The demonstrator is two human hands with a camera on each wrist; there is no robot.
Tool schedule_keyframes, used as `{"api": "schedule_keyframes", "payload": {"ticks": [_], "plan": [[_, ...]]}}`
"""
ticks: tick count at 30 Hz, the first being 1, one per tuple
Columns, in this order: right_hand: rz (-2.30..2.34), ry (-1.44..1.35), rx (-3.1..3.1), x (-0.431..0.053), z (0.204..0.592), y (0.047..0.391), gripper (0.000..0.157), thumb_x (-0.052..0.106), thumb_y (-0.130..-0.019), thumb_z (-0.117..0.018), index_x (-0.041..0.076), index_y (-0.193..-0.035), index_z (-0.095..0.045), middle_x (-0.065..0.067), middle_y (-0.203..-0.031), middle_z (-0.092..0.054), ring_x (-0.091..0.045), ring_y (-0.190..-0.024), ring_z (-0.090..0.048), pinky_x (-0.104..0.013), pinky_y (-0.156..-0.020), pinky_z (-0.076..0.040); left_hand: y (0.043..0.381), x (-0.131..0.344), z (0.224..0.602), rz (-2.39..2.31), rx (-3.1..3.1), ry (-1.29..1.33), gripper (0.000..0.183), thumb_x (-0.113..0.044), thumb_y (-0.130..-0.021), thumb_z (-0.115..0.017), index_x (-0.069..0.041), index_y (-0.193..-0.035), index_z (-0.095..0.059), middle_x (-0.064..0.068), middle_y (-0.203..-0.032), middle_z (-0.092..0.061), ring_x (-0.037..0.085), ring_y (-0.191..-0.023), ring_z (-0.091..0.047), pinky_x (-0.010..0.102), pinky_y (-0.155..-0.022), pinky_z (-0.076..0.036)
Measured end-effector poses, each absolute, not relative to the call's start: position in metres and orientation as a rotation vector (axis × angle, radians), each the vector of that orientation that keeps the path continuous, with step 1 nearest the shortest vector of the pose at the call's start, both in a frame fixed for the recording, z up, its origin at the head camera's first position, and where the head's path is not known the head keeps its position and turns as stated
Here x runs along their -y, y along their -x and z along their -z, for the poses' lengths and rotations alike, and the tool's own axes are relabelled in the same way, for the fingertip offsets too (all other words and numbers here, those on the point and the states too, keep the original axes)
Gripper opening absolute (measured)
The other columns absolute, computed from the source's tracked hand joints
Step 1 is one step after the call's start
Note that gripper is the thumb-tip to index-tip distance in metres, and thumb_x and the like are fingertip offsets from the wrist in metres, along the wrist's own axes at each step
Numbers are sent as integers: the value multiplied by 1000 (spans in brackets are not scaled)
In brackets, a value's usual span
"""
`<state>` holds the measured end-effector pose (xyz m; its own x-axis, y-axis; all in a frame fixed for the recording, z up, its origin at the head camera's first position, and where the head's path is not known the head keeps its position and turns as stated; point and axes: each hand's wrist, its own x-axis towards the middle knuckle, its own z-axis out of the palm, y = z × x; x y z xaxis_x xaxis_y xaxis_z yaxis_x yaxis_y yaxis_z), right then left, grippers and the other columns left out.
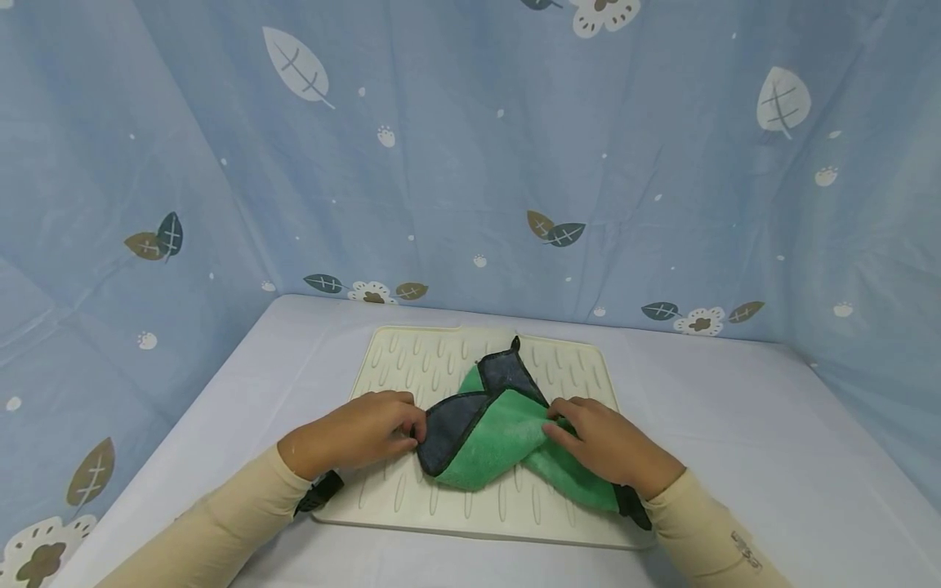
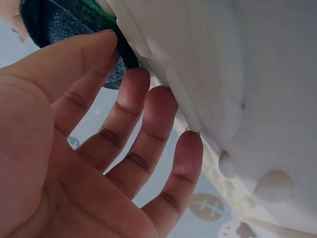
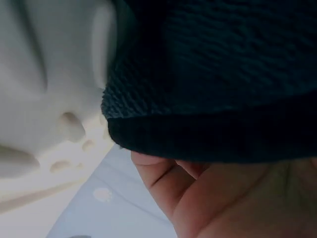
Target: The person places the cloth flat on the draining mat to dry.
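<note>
A two-sided cleaning cloth, green [image 1: 515,433] on one face and dark grey on the other with black edging, lies crumpled and partly folded over itself. Its black hanging loop [image 1: 516,343] points to the far side. My left hand [image 1: 378,429] pinches the dark left corner between thumb and index finger; in the left wrist view the other fingers [image 2: 161,101] are spread beside the ridged mat. At the cloth's right part, my right hand [image 1: 603,441] pinches the green fabric. A dark flap [image 3: 218,119] hides most of that hand's fingers in the right wrist view.
Under the cloth is a cream mat [image 1: 412,359] with raised oval ridges, lying on a white-covered table [image 1: 735,425]. A blue curtain [image 1: 470,163] printed with leaves and flowers surrounds the table at the back and sides.
</note>
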<state>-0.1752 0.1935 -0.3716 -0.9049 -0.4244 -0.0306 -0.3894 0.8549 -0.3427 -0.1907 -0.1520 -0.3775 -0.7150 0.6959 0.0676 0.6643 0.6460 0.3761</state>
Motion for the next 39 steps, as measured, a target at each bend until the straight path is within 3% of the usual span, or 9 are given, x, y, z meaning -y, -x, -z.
{"api": "schedule_keyframes", "payload": {"ticks": [4, 7, 17, 26, 32, 39], "plan": [[476, 674, -2929, -193, 372, 176, 23, 36, -99, -63, 16, -111, -64, 3, -104, -64, -10, -92, -61, -37, -81, -52, 190, 151, 377, -564, -2785, -1162, 12, -14, -90, -74, -23, -85, -70, -10, -88, -59, 4, -78, -54, 24, -72, -49], [462, 697, -2933, -193, 373, 175, 20, 36, -96, -67, 18, -105, -62, 6, -100, -61, -5, -84, -56, -33, -76, -50, 190, 151, 377, -554, -2785, -1161, 13, -14, -91, -73, -24, -84, -69, -10, -88, -58, 4, -76, -53, 24, -71, -48], [410, 775, -3028, -195, 368, 175, 17, 31, -94, -70, 22, -89, -56, 11, -83, -52, -5, -70, -45, -26, -64, -40, 191, 152, 376, -544, -2790, -1160, 14, -16, -95, -68, -26, -85, -64, -10, -90, -54, 2, -75, -50, 24, -71, -45], [576, 767, -3242, -197, 361, 179, 18, 20, -91, -74, 18, -88, -56, 9, -74, -51, -6, -64, -42, -24, -59, -38, 190, 146, 371, -690, -2843, -1158, 4, -19, -103, -57, -21, -100, -60, -15, -71, -55, -3, -59, -43, 20, -61, -42], [793, 776, -3439, -198, 361, 183, 22, 9, -87, -76, 13, -82, -56, 5, -66, -46, -7, -59, -41, -22, -54, -37, 190, 145, 368, -815, -2927, -1111, 6, -18, -101, -60, -23, -105, -59, -11, -80, -66, -4, -63, -51, 20, -60, -44], [871, 619, -3491, -204, 363, 188, 19, 6, -89, -73, 9, -82, -57, 1, -62, -46, -7, -52, -40, -23, -47, -35, 190, 144, 369, -833, -2897, -1104, 9, -19, -100, -63, -21, -108, -64, -7, -99, -73, 4, -87, -69, 28, -76, -55]]}}
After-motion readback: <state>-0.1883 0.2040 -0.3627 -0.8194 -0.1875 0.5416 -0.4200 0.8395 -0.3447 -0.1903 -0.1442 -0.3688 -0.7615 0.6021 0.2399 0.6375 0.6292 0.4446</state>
